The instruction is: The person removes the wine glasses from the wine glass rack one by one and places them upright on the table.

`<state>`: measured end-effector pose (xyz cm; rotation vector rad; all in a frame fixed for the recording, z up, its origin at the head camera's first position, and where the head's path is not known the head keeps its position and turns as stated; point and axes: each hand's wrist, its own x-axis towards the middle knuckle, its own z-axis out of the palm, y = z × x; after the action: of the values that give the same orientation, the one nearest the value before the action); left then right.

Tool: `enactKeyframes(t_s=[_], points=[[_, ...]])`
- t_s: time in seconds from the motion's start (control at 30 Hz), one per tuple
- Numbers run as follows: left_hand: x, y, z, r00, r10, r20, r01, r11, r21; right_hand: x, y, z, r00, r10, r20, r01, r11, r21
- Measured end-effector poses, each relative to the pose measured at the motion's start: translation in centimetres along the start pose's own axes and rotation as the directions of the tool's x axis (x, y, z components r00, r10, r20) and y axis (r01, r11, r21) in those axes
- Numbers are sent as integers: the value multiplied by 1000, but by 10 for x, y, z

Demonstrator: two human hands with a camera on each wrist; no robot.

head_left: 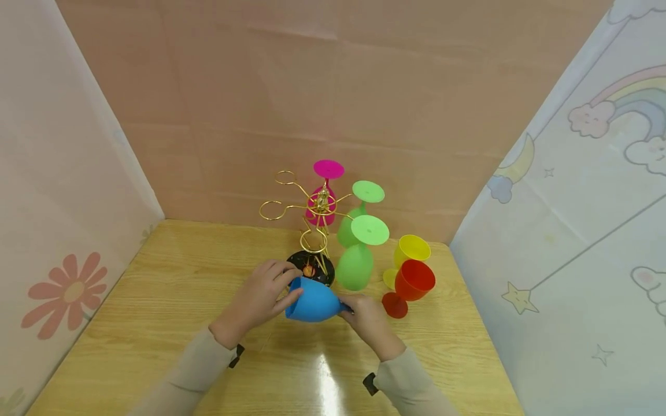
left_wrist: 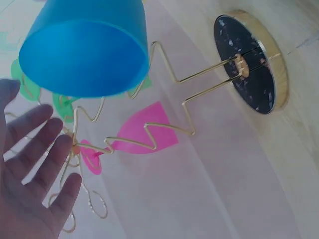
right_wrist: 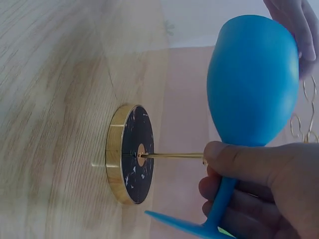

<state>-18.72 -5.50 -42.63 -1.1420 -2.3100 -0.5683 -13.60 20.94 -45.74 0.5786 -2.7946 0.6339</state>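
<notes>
A blue plastic goblet [head_left: 314, 300] is held on its side above the table, its mouth toward the left. My right hand [head_left: 368, 323] grips it by the stem, thumb and fingers round it just below the bowl in the right wrist view. Beside the mouth is my left hand [head_left: 260, 294]; in the left wrist view its fingers [left_wrist: 37, 149] are extended and spread, and whether they touch the goblet I cannot tell. Behind stands a gold wire rack [head_left: 321, 203] on a round black base [right_wrist: 138, 154]. Upside down in its rings hang a pink goblet [head_left: 328, 169] and two green goblets [head_left: 355, 268].
Right of the rack, a yellow goblet [head_left: 413, 248] and a red goblet [head_left: 414, 280] stand tilted or upright near each other on the wooden table [head_left: 171, 277]. A pinkish backdrop [head_left: 333, 86] rises behind, with patterned side walls [head_left: 588, 231].
</notes>
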Motion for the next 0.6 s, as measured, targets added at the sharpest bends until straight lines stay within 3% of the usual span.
enactKeyframes(t_s=[0.23,0.4,0.6], points=[[20,-7,-12,985,-23,-170,20,1000,-19,-8,9,-5,996,87,1,-85,968,236],[36,-9,-22,962,-50,-267,43,999,-32,-15,14,-6,985,169,18,-163,908,385],[60,-9,-34,943,-146,-299,106,983,-148,-25,25,-7,962,269,38,-251,825,507]])
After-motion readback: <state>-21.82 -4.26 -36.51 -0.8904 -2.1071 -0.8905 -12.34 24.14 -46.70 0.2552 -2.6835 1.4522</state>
